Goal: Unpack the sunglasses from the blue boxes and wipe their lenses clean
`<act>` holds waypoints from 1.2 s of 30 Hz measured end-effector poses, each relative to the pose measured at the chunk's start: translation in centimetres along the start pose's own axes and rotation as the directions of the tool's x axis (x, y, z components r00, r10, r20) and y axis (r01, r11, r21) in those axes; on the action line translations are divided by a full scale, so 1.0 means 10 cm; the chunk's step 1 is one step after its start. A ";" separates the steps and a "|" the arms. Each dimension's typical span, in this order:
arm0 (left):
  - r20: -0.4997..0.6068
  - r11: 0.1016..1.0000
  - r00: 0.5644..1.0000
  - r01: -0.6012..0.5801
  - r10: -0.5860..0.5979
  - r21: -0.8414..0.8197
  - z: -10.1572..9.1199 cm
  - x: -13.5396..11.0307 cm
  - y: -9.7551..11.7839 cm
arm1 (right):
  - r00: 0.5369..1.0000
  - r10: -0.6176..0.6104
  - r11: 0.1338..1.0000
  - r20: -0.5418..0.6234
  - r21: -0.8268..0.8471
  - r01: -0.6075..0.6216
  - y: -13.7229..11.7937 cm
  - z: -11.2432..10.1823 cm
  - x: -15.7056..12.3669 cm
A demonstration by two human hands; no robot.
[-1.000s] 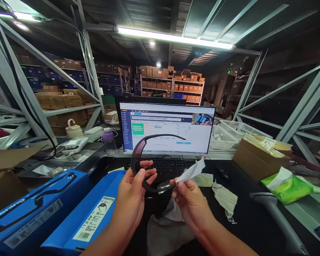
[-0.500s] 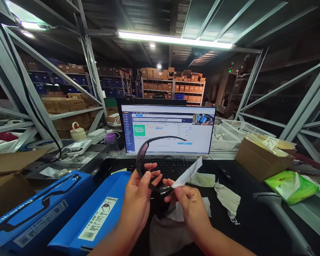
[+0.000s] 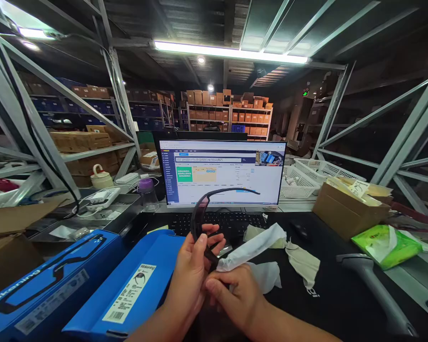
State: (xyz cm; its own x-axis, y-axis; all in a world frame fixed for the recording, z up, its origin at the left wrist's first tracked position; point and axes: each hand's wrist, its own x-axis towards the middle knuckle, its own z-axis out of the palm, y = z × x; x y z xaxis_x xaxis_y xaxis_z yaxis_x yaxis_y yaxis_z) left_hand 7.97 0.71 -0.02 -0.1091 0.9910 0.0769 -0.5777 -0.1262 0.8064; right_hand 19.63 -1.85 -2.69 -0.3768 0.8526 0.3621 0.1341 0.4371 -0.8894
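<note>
Dark wraparound sunglasses (image 3: pixel 199 209) are held up in front of the monitor, one bare black temple arching to the right. My left hand (image 3: pixel 192 266) grips their frame near the lens, thumb in front and fingers behind. A white wrapping sleeve (image 3: pixel 253 247) slants up to the right from the lower end of the frame, apparently around the other temple. Just below that sleeve, my right hand (image 3: pixel 237 287) is closed, thumb against the curled fingers, close to my left hand. What lies inside its fingers is hidden.
Two blue boxes (image 3: pixel 128 280) lie at the left beside an open carton (image 3: pixel 10 232). Behind my hands are a keyboard (image 3: pixel 235 221) and monitor (image 3: pixel 221 185). On the right are crumpled wrappers (image 3: pixel 303 261), a grey handheld scanner (image 3: pixel 374 285), a green tissue pack (image 3: pixel 385 244) and a cardboard box (image 3: pixel 345 211).
My right hand has gone from pinching the sleeve's base to being closed below it, nearer my left hand. The sunglasses have shifted slightly right and down. A peach-coloured panel has appeared on the monitor.
</note>
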 end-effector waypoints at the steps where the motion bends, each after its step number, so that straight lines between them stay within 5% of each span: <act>1: -0.003 1.000 1.000 -0.006 0.006 -0.009 0.00 0.02 0.02 | 0.998 0.048 0.999 0.029 -0.012 -0.047 -0.01 -0.06 0.02; 4: -0.019 0.996 0.996 -0.088 0.087 -0.022 -0.03 0.08 0.08 | 0.988 0.155 0.979 0.023 0.127 -0.156 -0.06 -0.27 0.08; 9: 0.063 0.949 0.970 -0.245 0.237 0.200 -0.06 0.08 0.13 | 0.964 0.203 0.925 -0.173 0.356 -0.131 -0.13 -0.47 0.13; 13: 0.220 0.776 0.898 -0.440 0.381 0.453 -0.09 0.01 0.18 | 0.960 0.105 0.994 -0.258 0.061 -0.092 -0.14 -0.55 0.12; 16: 0.314 0.696 0.886 -0.463 0.342 0.548 -0.09 0.00 0.24 | 0.975 0.024 0.973 -0.220 -0.220 -0.074 -0.19 -0.60 0.09; 20: 0.558 0.499 0.803 -0.579 0.211 0.645 -0.07 0.02 0.20 | 0.987 -0.001 0.871 -0.158 -0.486 -0.077 -0.33 -0.61 0.00; 24: 0.629 0.232 0.688 -0.720 0.361 0.654 -0.07 0.02 0.17 | 0.989 0.031 0.702 -0.146 -0.701 -0.125 -0.51 -0.80 -0.13; 26: 0.661 0.160 0.651 -0.747 0.372 0.646 -0.07 0.01 0.19 | 0.953 -0.079 0.682 -0.291 -0.713 -0.161 -0.53 -0.96 -0.15; 29: 0.699 0.105 0.601 -0.782 0.388 0.614 -0.06 0.02 0.20 | 0.803 -0.292 0.683 -0.519 -0.701 -0.206 -0.41 -1.06 -0.07; 31: 0.713 0.085 0.570 -0.801 0.409 0.592 -0.05 0.02 0.19 | 0.880 -0.246 0.731 -0.406 -0.674 -0.106 -0.28 -0.99 0.01; 33: 0.709 0.069 0.568 -0.798 0.419 0.598 -0.05 0.02 0.19 | 0.983 -0.143 0.835 -0.116 -0.547 0.057 -0.19 -0.86 0.05; 35: 0.704 0.061 0.586 -0.784 0.402 0.618 -0.06 0.02 0.21 | 0.988 -0.103 0.918 0.113 -0.371 0.138 -0.18 -0.78 0.05; 36: 0.704 0.063 0.595 -0.779 0.387 0.624 -0.06 0.02 0.23 | 0.987 -0.089 0.939 0.137 -0.320 0.129 -0.21 -0.79 0.03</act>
State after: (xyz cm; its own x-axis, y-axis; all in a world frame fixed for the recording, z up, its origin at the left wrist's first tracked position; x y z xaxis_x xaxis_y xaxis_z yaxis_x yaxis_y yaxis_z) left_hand 6.11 0.63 1.46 0.2809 0.5718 0.7708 0.5530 -0.7529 0.3569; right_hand 26.46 -0.19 1.47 -0.5096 0.7629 0.3978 0.3706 0.6119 -0.6987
